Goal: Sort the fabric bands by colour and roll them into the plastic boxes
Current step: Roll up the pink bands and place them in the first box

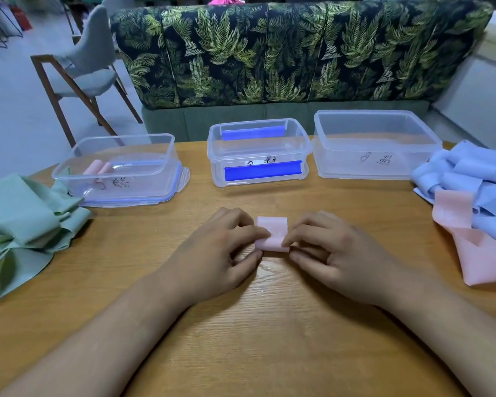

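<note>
Light wooden bench [255, 339]: open from the near edge to centre, where the left hand [215, 253] and right hand [335, 253] pinch a small pink fabric roll [271, 239]. A bare strip runs beyond them.

Far edge blocked by three boxes:
- a clear plastic box on a blue-rimmed lid [143, 179]
- a clear blue-clipped box [258, 156]
- a larger clear box [375, 144]

The left gap is narrow and the right gap almost closed.

Flanks obstructed by a pale green fabric heap [20, 219] on the left, and a pale blue fabric heap [470, 176] with a draped pink band [476, 253] on the right.

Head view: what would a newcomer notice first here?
The left hand and right hand pinch a half-rolled pink band at the table's centre. Behind stand three clear boxes; the left box holds pink rolls. Green bands heap at left, blue bands at right.
</note>
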Tool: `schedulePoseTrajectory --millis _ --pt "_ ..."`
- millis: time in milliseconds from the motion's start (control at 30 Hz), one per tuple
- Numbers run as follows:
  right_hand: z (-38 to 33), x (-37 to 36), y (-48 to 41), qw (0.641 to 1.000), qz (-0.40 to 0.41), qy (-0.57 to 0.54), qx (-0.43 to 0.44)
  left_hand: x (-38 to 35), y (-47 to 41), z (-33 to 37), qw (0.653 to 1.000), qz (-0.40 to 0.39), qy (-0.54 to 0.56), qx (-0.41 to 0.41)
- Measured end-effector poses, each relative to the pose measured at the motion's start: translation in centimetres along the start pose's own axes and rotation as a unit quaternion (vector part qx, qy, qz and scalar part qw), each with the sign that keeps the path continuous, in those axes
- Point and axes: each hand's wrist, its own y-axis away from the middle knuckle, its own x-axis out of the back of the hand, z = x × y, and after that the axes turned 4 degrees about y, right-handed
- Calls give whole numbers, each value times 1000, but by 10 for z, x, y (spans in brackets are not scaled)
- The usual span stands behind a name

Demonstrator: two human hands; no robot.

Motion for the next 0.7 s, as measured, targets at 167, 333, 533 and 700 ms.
schedulePoseTrajectory --millis 167,333,533,700 --pt "-1 -2 -3 999 11 -4 -33 -1 -1 0 1000 -6 -1 20" --pt "2 -6 -7 998 18 3 -56 -1 -1 -1 999 5 15 46" --pt "7 -9 -9 996 27 17 -85 -4 -4 -2 998 8 -12 58" --pt "8 -12 -13 994 32 31 -100 -7 -7 0 997 12 -40 69"
